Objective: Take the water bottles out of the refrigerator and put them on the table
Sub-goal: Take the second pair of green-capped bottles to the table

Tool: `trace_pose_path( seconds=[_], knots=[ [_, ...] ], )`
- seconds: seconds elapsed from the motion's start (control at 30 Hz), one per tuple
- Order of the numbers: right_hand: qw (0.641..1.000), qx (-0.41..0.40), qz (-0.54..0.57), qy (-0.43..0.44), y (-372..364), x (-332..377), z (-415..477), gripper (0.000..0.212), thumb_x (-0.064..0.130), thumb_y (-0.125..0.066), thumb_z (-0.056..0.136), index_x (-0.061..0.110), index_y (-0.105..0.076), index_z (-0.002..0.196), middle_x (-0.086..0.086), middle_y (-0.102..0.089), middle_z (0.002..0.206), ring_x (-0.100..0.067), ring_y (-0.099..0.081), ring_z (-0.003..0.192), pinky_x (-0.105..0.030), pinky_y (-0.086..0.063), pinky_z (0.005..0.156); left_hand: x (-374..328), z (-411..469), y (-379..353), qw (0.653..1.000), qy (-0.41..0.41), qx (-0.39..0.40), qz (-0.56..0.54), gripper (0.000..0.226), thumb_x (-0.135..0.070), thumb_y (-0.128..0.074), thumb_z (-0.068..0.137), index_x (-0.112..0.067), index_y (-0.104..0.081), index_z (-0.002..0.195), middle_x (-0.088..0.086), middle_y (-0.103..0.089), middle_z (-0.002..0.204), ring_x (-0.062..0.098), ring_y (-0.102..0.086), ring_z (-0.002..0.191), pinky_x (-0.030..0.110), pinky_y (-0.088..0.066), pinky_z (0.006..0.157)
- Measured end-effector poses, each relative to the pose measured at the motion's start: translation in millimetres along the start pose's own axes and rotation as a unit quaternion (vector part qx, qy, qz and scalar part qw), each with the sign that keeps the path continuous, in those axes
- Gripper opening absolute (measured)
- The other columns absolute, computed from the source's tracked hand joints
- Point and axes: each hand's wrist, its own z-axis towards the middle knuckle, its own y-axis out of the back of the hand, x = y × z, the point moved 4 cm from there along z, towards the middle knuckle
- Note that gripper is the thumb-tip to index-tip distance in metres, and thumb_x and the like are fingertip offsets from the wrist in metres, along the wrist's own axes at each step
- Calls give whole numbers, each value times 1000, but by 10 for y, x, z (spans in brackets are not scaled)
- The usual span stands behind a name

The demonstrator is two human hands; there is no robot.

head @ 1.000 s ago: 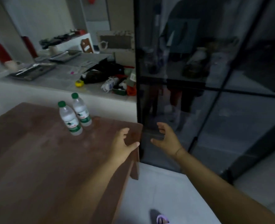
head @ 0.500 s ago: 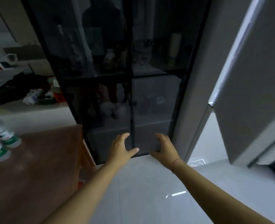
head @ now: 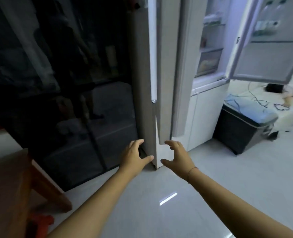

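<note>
Hands out front, empty: left hand (head: 135, 156) and right hand (head: 177, 156) spread, fingers curled loosely, ready to grab. Refrigerator (head: 209, 54) open at two o'clock, probably for reach. Bottles not distinguishable inside. Table (head: 6, 186) at eight o'clock.

Pale glossy floor (head: 159, 212); brown table (head: 6, 186) corner at left, dark bin (head: 242, 127) at right, refrigerator (head: 209, 69) standing open behind.

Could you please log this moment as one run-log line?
left hand: empty, open | right hand: empty, open | white refrigerator: right door open | brown wooden table: at left
</note>
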Motion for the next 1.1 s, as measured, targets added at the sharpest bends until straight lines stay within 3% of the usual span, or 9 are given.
trace_pose_path(
  seconds=[0.17, 0.33, 0.5, 0.97, 1.1],
  knots=[
    [998, -50, -10, -29, 888, -593, -323, 64, 25, -71, 78, 21, -40, 134, -1, -42, 138, -18, -44, 126, -28, -38, 105, -955, -70, -693, 998, -55, 36, -1, 68, -38, -76, 76, -25, -45, 135, -4, -46, 136, 18, -45, 125, 36, -42, 104],
    [992, -106, -45, -51, 1772, -1036, -442, 65, 25, -71, 78, 20, -40, 135, -1, -42, 139, -17, -44, 126, -28, -36, 107, -1840, 6, -1277, 987, -139, 74, 13, 67, -41, -73, 78, -23, -44, 136, -5, -46, 138, 14, -41, 129, 27, -32, 107],
    [981, -174, -70, -56, 2674, -1416, -292, 67, 24, -73, 77, 17, -42, 135, -4, -45, 137, -19, -47, 122, -31, -40, 106, -2669, 399, -1654, 977, -196, 87, 19, 68, -43, -71, 79, -24, -42, 138, -5, -45, 138, 15, -42, 128, 30, -35, 108],
    [949, -307, -58, -34, 4599, -2164, 1406, 67, 26, -72, 78, 13, -40, 136, -6, -46, 134, -19, -45, 122, -32, -38, 106, -4391, 2601, -2390, 962, -265, 56, -19, 65, -40, -71, 81, -20, -44, 137, -1, -46, 138, 18, -44, 127, 35, -39, 106],
    [941, -334, -45, -32, 5071, -2423, 1877, 67, 28, -72, 79, 14, -39, 135, -4, -45, 133, -14, -44, 119, -22, -34, 101, -4765, 3186, -2647, 957, -279, 61, -40, 64, -38, -72, 80, -19, -46, 135, -1, -47, 135, 18, -45, 126, 33, -39, 106]
  ],
)
